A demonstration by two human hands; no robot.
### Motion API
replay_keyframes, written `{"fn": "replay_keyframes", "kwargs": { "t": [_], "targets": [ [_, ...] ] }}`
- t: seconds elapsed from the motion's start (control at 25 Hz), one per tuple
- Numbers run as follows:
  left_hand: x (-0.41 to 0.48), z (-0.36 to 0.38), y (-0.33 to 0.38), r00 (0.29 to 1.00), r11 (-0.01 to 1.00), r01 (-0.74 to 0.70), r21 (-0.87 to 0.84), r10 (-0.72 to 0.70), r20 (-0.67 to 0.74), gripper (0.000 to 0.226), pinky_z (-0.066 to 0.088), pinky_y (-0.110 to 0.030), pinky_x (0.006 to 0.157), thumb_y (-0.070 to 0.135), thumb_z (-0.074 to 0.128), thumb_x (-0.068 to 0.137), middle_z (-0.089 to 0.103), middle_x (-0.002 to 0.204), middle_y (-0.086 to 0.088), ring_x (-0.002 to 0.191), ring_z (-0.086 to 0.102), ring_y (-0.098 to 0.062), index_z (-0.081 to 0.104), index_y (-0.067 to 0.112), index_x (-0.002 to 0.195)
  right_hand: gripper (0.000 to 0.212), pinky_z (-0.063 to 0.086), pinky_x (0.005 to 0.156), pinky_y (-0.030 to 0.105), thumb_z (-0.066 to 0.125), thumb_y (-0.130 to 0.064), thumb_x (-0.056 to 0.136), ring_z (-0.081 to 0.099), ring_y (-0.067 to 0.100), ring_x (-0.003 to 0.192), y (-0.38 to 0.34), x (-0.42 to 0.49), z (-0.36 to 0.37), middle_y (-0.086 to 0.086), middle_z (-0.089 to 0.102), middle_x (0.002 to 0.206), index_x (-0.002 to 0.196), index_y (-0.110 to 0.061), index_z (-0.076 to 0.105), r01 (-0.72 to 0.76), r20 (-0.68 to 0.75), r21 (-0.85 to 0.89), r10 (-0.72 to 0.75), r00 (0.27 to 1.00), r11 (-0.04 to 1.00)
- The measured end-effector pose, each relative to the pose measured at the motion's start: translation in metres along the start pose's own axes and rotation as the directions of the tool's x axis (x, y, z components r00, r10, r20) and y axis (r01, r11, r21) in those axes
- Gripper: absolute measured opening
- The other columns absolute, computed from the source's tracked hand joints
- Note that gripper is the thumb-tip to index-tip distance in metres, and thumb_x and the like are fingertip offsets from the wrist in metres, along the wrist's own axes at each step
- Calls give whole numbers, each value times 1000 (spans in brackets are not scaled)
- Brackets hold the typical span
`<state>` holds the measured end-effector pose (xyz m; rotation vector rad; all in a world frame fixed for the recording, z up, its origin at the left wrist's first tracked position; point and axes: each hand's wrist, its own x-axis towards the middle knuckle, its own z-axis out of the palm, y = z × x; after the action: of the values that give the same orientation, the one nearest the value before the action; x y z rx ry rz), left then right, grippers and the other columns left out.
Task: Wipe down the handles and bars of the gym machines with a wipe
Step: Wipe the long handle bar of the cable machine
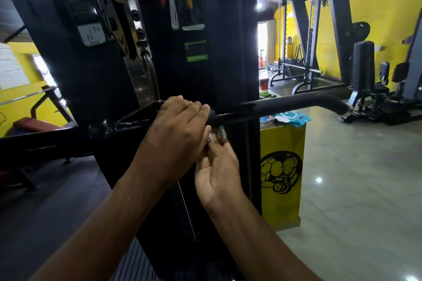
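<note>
Left hand (pixel 178 125) curled over bar (pixel 285 106); right hand (pixel 217 169) pinches wipe (pixel 215 136) beneath; wipe pack (pixel 294 118) on yellow stand (pixel 282 141) behind.

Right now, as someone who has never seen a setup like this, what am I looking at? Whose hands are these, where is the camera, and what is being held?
There is no robot here. This is one picture from a camera worn on a person's head, looking forward and down at their own two bare hands. The left hand lies on top of a black bar of a gym machine, with its fingers curled over it. Just below, the right hand seems to hold a small whitish wipe at its fingertips. That spot is blurred, so the exact grip is hard to read. Behind the bar, a blue pack of wipes lies on a yellow stand. Other gym machines stand further back on the right.
</note>
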<state>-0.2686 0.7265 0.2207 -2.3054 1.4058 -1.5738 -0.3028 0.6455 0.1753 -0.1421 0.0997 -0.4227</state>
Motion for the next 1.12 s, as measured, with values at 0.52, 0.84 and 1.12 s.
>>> {"fn": "replay_keyframes", "kwargs": {
  "t": [0.52, 0.84, 1.12],
  "targets": [
    [-6, -5, 0, 997, 997, 80, 12, -80, -2, 37, 38, -43, 105, 20, 57, 89, 69, 111, -17, 103, 63, -30, 65, -3, 117, 24, 43, 101, 32, 64, -6, 89, 49, 22, 116, -28, 26, -23, 8, 62, 118, 112, -8, 70, 751, 868, -467, -403, 289, -467],
    [-14, -10, -4, 993, 994, 112, -4, -112, 37, 38, 39, -43, 106, 23, 59, 92, 68, 112, -17, 105, 61, -29, 63, -3, 120, 37, 42, 106, 30, 48, -16, 90, 56, 20, 118, -82, 25, 10, 1, 66, 125, 123, -13, 64, 681, 900, -268, 75, 428, -681],
    [-12, -9, 0, 990, 992, 122, 1, -122, 71, 43, 38, -42, 107, 27, 66, 86, 68, 111, -15, 106, 61, -27, 64, 0, 119, 35, 33, 80, 7, 46, 0, 95, 49, 9, 103, -101, 51, 71, -6, 51, 111, 111, -20, 69, 725, 631, -231, 467, 619, -648]
  ]
}}
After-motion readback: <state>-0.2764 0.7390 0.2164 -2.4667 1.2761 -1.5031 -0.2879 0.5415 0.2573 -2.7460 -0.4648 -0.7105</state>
